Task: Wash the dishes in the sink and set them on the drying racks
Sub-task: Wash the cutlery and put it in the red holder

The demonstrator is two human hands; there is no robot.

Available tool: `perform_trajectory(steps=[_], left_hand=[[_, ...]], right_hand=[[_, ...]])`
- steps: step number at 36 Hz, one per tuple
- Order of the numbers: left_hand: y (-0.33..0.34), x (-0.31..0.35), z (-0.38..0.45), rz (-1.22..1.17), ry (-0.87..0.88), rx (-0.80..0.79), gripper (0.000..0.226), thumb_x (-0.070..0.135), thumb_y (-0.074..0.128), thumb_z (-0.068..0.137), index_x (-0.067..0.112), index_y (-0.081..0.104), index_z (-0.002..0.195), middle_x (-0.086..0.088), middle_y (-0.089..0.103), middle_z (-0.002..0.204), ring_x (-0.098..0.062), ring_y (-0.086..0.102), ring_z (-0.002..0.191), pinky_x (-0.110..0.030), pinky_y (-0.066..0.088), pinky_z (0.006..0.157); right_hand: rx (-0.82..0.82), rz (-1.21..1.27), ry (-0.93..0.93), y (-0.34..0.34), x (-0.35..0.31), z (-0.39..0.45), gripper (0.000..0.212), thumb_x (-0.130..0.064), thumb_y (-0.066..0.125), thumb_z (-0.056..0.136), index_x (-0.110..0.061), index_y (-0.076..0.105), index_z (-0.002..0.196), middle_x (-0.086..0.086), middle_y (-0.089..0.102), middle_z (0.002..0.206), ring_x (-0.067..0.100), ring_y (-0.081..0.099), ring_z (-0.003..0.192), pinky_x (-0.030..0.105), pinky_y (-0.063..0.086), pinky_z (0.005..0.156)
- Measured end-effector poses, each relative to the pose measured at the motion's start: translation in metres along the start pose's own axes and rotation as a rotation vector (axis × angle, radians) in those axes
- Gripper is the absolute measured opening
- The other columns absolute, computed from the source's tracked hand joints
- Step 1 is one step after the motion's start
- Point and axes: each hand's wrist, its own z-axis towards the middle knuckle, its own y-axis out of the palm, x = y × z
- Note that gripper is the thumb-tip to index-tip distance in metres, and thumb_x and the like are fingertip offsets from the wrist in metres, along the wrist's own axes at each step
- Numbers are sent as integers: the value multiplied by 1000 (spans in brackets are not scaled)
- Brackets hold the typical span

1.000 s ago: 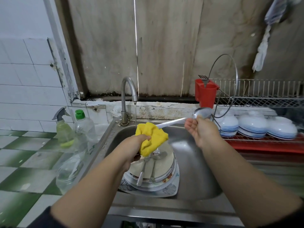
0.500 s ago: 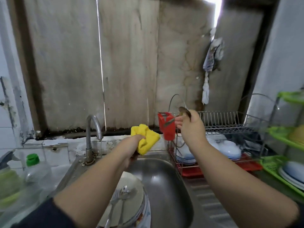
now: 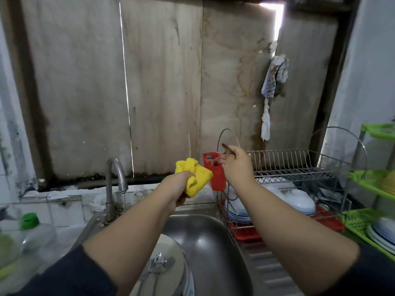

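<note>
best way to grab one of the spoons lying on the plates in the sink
Take a metal spoon by its thin handle, coming from above on the near side. The spoons lie flat on the stack of round white plates in the steel sink, bowls pointing away and handles running toward the person, so the handle ends are nearest; pinching one is probably easiest.

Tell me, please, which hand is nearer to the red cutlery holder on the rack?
Right. The right hand holds a spoon just above and beside the red cutlery holder. The left hand, gripping the yellow cloth, sits further to its left.
</note>
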Motion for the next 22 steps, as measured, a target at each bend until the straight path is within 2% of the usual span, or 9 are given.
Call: perform_trajectory(steps=[5, 7, 10, 11, 13, 16, 20, 22], left_hand=[[-8, 0, 7, -3, -8, 20, 18, 20, 53, 93, 16, 48, 76, -2, 46, 68, -13, 41, 58, -21, 31, 50], [-12, -1, 10, -10, -15, 34, 17, 21, 54, 93, 17, 49, 78, -2, 47, 70, -13, 41, 59, -22, 32, 50], [-15, -4, 15, -15, -21, 50, 16, 22, 55, 92, 17, 50, 78, -3, 48, 71, -13, 42, 60, -22, 32, 51], [-16, -5, 16, -15, -23, 51, 17, 22, 55, 92, 16, 50, 78, -3, 48, 71, -13, 42, 60, -22, 32, 51], [-18, -8, 19, -8, -28, 57, 18, 23, 56, 92, 16, 49, 78, -4, 48, 71, -14, 41, 60, -22, 31, 51], [-18, -11, 21, -13, -34, 59, 19, 24, 57, 92, 16, 48, 77, -3, 47, 70, -14, 41, 60, -22, 31, 50], [-17, -14, 21, -35, -28, 48, 18, 23, 58, 92, 16, 49, 78, -3, 48, 70, -13, 43, 60, -21, 33, 51], [-17, -16, 21, -39, -26, 42, 17, 24, 58, 91, 16, 49, 79, -3, 49, 72, -14, 44, 61, -22, 33, 52]], right_hand=[[-5, 27, 58, 13, 11, 12, 26, -13, 36, 101, -21, 60, 105, 1, 59, 96, 16, 55, 86, 30, 46, 74], [-16, 55, 85, 17, 15, 17, 28, -12, 36, 101, -17, 60, 115, -1, 58, 89, 10, 52, 75, 21, 42, 66], [-19, 74, 131, 22, 18, 22, 28, -13, 38, 101, -16, 58, 120, -2, 56, 82, 4, 45, 63, 16, 38, 60], [-30, 73, 150, 24, 19, 22, 26, -14, 38, 102, -20, 58, 117, -1, 56, 82, 5, 44, 62, 17, 39, 61], [-56, 82, 181, 26, 22, 23, 27, -16, 38, 101, -15, 59, 118, -3, 54, 79, 7, 45, 64, 23, 41, 66], [-75, 36, 196, 28, 25, 21, 28, -16, 38, 101, -17, 58, 119, -4, 53, 79, 17, 51, 80, 33, 43, 79], [-83, 8, 221, 27, 25, 14, 27, -17, 40, 100, -22, 51, 124, 6, 59, 106, 22, 55, 96, 38, 46, 91], [-88, -14, 230, 26, 26, 8, 31, -19, 41, 99, -21, 49, 129, 8, 61, 113, 24, 57, 99, 42, 47, 95]])
